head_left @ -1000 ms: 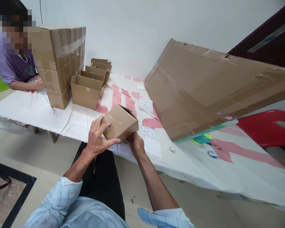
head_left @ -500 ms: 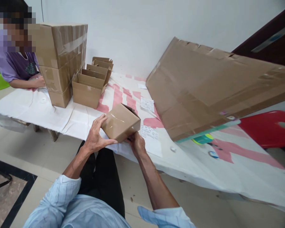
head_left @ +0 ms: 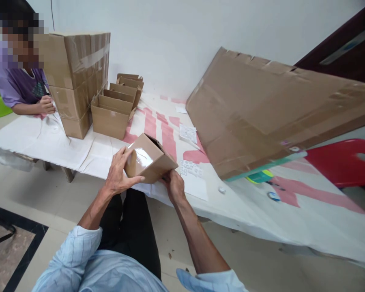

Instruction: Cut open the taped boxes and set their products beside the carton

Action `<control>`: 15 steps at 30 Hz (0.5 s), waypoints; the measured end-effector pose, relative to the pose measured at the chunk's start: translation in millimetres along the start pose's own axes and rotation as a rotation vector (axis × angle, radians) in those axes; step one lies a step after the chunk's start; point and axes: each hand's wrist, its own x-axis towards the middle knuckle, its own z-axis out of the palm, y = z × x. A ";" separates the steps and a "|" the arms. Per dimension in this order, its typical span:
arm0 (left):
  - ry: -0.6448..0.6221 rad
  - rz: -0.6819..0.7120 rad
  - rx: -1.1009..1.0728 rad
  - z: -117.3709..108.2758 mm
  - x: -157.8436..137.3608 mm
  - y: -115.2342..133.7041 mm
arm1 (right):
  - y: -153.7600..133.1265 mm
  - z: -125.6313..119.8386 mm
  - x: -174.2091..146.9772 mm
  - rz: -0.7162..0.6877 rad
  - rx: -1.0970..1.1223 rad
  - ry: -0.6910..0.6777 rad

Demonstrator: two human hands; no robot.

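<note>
Toward eight o'clock of centre, the cardboard box (head_left: pixel 152 160) hides its contents and part of the right hand's (head_left: pixel 176 188) fingers (head_left: pixel 169 178). Near ten, the co-worker's (head_left: pixel 22 87) head is pixelated. Near three, the right edge crops the cardboard panel (head_left: pixel 270 109) and red chair (head_left: pixel 337 162). At five, the white sheet's (head_left: pixel 196 187) writing is too small to read.

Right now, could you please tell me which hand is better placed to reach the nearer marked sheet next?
Probably the right hand: it is nearer the marked sheet, at the lower right of the small box, while the left hand holds its left side.
</note>
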 end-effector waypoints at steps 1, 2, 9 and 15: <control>-0.004 -0.015 0.001 -2.2 -0.8 -3.0 | 0.3 0.5 -3.2 -0.012 -0.009 0.003; -0.009 -0.026 -0.002 -5.0 -1.6 -6.6 | 0.3 1.1 -6.9 -0.024 -0.022 0.004; -0.123 -0.202 -0.134 -42.0 -9.1 -45.0 | -8.9 10.5 -43.0 -0.196 -0.158 -0.096; -0.218 -0.278 -0.241 -66.2 -15.5 -69.2 | -17.0 24.0 -61.7 -0.309 -0.300 -0.168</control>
